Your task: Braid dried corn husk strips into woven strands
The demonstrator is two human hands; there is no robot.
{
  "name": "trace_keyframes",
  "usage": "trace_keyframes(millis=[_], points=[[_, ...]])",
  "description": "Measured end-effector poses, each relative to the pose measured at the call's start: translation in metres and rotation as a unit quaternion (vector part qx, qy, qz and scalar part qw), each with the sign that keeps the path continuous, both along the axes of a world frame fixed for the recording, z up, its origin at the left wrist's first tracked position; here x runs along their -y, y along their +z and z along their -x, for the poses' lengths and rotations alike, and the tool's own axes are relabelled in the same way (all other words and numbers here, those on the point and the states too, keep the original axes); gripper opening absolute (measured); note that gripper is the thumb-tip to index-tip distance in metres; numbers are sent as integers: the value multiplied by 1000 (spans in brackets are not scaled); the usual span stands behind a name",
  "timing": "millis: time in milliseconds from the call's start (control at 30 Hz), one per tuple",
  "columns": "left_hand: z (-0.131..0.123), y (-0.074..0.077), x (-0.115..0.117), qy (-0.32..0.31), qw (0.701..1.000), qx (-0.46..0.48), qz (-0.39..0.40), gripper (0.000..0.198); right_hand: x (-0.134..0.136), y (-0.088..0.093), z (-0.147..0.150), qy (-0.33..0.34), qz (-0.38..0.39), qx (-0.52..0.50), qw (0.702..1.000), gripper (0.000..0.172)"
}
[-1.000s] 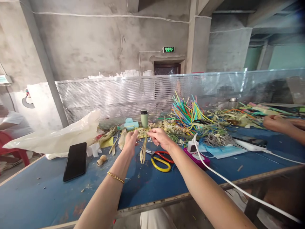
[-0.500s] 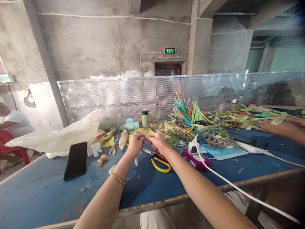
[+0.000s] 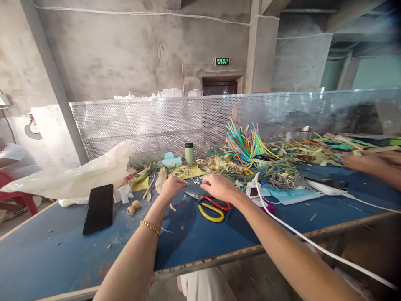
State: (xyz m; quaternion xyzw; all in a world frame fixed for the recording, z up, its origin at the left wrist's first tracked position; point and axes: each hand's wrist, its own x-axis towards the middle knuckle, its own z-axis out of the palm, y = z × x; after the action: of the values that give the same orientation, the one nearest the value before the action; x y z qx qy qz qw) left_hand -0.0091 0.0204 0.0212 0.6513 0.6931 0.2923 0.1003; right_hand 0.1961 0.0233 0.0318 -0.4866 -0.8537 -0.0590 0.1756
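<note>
My left hand (image 3: 171, 187) is pinched closed above the blue table, its fingertips pointing right. Facing it, my right hand (image 3: 218, 186) has its fingers curled together and pointing left. A faint thin strand shows in the gap by the left fingertips, but what either hand pinches is too small to make out. Just below and between the hands lie scissors (image 3: 211, 212) with one red and one yellow handle, blades toward the left hand. Dried corn husk (image 3: 161, 179) lies behind my left hand, and husk scraps cover a yellow sheet (image 3: 196, 170) beyond both.
Left of my arms are a black phone (image 3: 98, 209), a small tan gourd-shaped piece (image 3: 133, 207) and a plastic bag (image 3: 78, 177). Colourful pipe cleaners (image 3: 246, 142), a green bottle (image 3: 189, 154) and a blue mask (image 3: 293, 198) lie beyond. A white cable (image 3: 300, 237) crosses my right forearm. Another person's hand (image 3: 360, 163) works at right.
My hands have moved apart from nearly touching, the left going left and the right going right. More of the scissors now shows between them. The view has shifted slightly.
</note>
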Motion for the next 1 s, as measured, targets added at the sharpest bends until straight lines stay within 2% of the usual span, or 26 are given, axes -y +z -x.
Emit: trace_keyframes(millis=[67,200,333,433,533,667,833,933,1000], points=[[0,0,0,4,1000,-4,-6,22,18,-6,-7,26,27,47,998,20],[-3,0,1,-2,1000,-3,-18,22,30,-18,-9,33,-35,15,999,18],[-8,-5,-1,-47,998,-16,-39,21,12,-12,12,56,-104,-14,993,16],[-7,-7,-3,-69,996,-25,-44,21,-6,-7,31,90,-144,34,985,14],[-4,-8,-2,-74,996,-38,-36,21,-18,-10,41,115,-158,68,978,18],[-3,-7,-1,-62,994,-82,-21,21,-20,-18,41,141,-181,57,972,23],[-10,-10,0,-62,991,-119,-21,34,-19,-24,40,139,-139,-11,980,13],[-11,-9,0,-34,995,-78,-61,45,-24,-29,43,158,-100,-77,979,10],[-10,-7,0,-22,996,-48,-72,41,-30,-32,44,165,-70,-123,976,11]])
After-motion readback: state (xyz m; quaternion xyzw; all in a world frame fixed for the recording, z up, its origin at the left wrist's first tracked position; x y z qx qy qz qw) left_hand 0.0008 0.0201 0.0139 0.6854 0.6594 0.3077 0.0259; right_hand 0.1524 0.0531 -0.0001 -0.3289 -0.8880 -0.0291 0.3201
